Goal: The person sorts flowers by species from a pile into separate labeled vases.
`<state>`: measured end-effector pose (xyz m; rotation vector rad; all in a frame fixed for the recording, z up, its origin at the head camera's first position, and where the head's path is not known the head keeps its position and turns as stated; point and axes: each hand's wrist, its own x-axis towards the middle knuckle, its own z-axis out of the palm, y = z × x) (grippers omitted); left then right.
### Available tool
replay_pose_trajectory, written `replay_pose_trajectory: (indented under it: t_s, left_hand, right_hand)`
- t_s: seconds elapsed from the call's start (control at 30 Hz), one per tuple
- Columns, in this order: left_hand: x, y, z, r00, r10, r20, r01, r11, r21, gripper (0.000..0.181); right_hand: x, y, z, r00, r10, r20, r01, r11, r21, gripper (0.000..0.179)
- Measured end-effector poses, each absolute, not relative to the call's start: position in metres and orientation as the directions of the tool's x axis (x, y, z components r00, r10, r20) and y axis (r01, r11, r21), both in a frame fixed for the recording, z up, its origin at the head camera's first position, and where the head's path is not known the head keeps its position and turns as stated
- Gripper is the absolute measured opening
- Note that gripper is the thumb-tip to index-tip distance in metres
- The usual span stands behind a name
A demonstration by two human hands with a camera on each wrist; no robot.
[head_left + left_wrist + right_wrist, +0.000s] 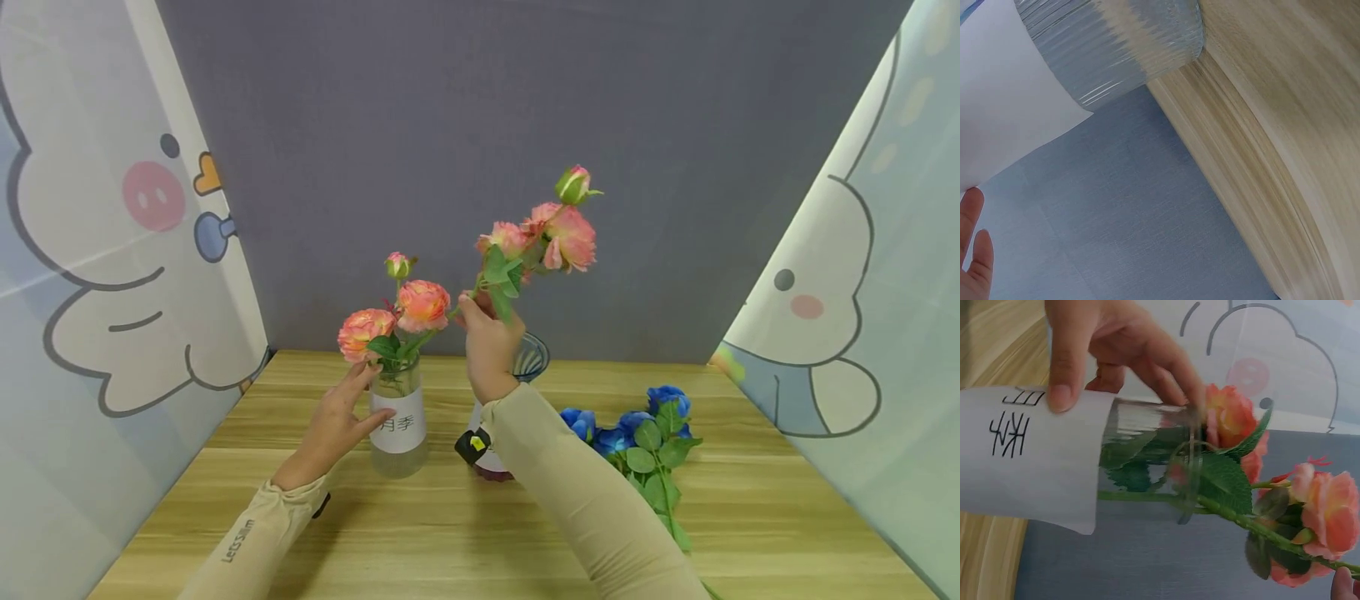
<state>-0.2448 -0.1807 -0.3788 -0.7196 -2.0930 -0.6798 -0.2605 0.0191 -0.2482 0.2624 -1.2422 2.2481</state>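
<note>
Grey backdrop [360, 125] behind; at eight o'clock, loosely spread left hand [341, 425] touches glass vase [399, 462]; right hand [491, 346] pinches rose stem [452, 315], whose top-heavy blooms [570, 237] could tip the vase.

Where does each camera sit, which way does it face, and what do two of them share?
Head: on the head, looking forward and down at the table; both sleeves, the left hand and the right hand show.
Left wrist: on that wrist, facing the lower part of a labelled vase; two fingers show at left.
Right wrist: on that wrist, facing the vase mouth and pink flowers; the left hand and a bit of the right show.
Shared: head and right wrist both show the left hand on the vase.
</note>
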Motion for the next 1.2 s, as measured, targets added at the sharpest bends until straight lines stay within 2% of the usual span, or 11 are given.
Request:
replay_pose_trajectory:
  t_s: [0.23, 0.4, 0.53, 0.67, 0.8, 1.03, 1.2]
  left_hand:
    - [-0.245, -0.178, -0.378, -0.516, 0.246, 0.82, 0.681, 0.699, 0.218, 0.071]
    - [-0.246, -0.178, -0.38, -0.513, 0.248, 0.822, 0.68, 0.701, 0.213, 0.071]
    - [-0.247, -0.177, -0.381, -0.501, 0.253, 0.827, 0.687, 0.697, 0.203, 0.072]
    - [-0.247, -0.178, -0.381, -0.511, 0.252, 0.822, 0.695, 0.684, 0.222, 0.074]
    - [-0.246, -0.178, -0.379, -0.531, 0.242, 0.812, 0.694, 0.674, 0.253, 0.074]
    - [-0.245, -0.179, -0.377, -0.523, 0.245, 0.816, 0.693, 0.68, 0.24, 0.072]
    - [-0.245, -0.179, -0.378, -0.521, 0.244, 0.818, 0.696, 0.676, 0.241, 0.071]
  right_hand:
    - [-0.266, 0.013, -0.249, -0.848, 0.317, 0.424, -0.526, -0.41, -0.745, 0.004]
    - [-0.268, 0.011, -0.248, -0.853, 0.264, 0.451, -0.521, -0.364, -0.772, 0.005]
    - [-0.269, 0.013, -0.244, -0.819, 0.291, 0.495, -0.571, -0.324, -0.754, 0.002]
    - [-0.269, 0.017, -0.237, -0.789, 0.298, 0.537, -0.612, -0.302, -0.731, 0.006]
    - [-0.266, 0.017, -0.233, -0.803, 0.257, 0.538, -0.595, -0.313, -0.74, 0.007]
    - [-0.268, 0.012, -0.24, -0.831, 0.205, 0.516, -0.555, -0.269, -0.787, 0.002]
    - [-0.268, 0.008, -0.249, -0.852, 0.171, 0.495, -0.523, -0.251, -0.815, 0.008]
